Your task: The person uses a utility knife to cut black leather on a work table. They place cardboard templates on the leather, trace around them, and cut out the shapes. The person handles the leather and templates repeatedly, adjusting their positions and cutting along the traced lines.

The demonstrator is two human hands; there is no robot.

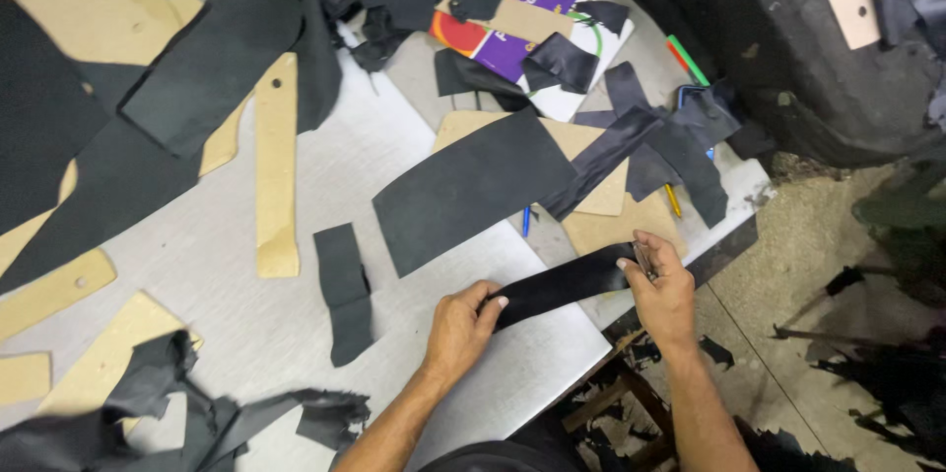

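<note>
Item: black leather strip, stretched between left hand and right hand.
Both hands pinch its ends (keep it taut, flat over the metal table).

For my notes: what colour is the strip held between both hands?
Black, with a slight sheen. The strip shows best in the head view.

Your left hand pinches one end of a black leather strip, and your right hand, at three o'clock from it, grips the other end together with a thin metal tool. At eleven o'clock from the strip, a large black leather sheet lies on the grey table, overlapping a tan cardboard template.
</note>
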